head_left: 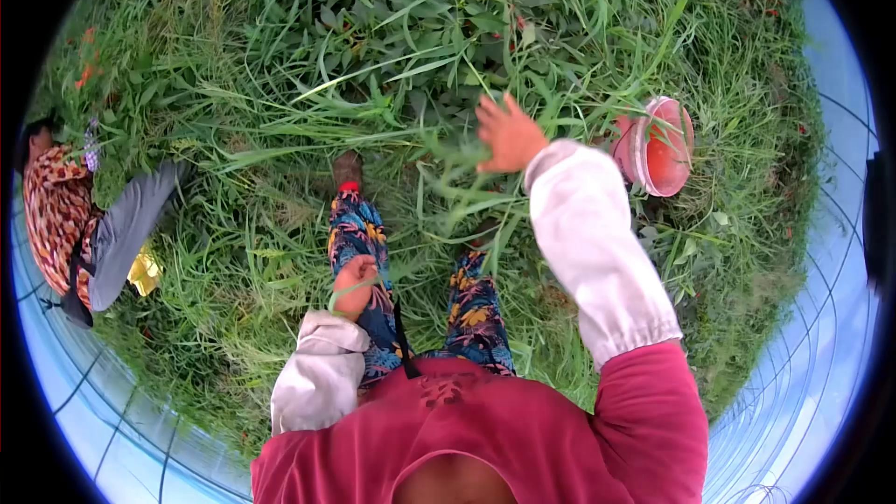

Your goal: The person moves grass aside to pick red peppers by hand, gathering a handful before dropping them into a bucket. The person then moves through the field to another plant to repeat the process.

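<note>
Grass (439,145) rises thick just ahead of my right hand (507,134) — fingers spread wide among the blades, gripping nothing. My left hand (355,282) is curled tight round one green blade (338,297) by my thigh — a pink bucket (658,147) lies near, right of my open fingers.

The right hand (507,133) is reaching out into the tall grass (373,56), its fingers (495,107) spreading among the long blades. The left hand (356,282) is staying low by the knee, curling around a thin green stem (338,297). A pink bucket (658,147) is lying tipped in the grass just beside the right arm. Another person (79,224) is bending down far off to the left.
</note>
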`<state>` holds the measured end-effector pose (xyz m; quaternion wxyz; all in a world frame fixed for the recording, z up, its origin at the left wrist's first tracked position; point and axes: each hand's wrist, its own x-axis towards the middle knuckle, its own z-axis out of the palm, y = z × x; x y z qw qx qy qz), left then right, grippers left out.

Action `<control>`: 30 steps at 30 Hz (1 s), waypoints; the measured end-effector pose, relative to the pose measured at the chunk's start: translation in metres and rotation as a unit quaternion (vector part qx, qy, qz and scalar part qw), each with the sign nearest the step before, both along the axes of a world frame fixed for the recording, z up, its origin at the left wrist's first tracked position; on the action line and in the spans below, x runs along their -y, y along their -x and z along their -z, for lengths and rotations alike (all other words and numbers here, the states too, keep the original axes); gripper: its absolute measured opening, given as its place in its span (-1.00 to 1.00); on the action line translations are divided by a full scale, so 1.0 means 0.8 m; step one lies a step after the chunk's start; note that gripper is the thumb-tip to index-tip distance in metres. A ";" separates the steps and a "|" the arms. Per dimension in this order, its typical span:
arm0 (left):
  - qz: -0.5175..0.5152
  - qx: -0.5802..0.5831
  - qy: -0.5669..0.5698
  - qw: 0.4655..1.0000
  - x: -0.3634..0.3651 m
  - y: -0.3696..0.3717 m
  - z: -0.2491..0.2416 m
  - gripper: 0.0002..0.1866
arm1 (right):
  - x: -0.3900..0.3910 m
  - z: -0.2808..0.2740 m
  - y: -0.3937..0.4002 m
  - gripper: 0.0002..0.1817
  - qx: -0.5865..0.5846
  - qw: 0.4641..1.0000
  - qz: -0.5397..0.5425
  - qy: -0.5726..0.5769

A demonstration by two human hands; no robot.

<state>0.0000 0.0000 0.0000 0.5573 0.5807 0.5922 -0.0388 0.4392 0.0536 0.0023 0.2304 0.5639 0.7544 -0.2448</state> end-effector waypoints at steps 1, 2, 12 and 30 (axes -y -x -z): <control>-0.024 0.018 0.026 0.999 0.003 0.007 0.001 -0.78 | 0.031 0.013 0.013 -0.32 0.009 0.999 -0.011 0.041; -0.049 0.036 0.052 0.997 0.003 0.011 0.000 -0.78 | 0.056 0.016 0.021 -0.38 0.004 0.990 0.035 0.140; 0.056 -0.011 -0.041 0.998 0.017 -0.033 0.002 -0.79 | 0.618 -0.057 -0.028 -0.51 -0.008 0.907 0.403 -0.122; 0.039 0.074 0.077 0.994 0.025 -0.106 0.075 -0.79 | 0.288 -0.223 0.078 -0.52 -0.357 0.881 0.272 0.147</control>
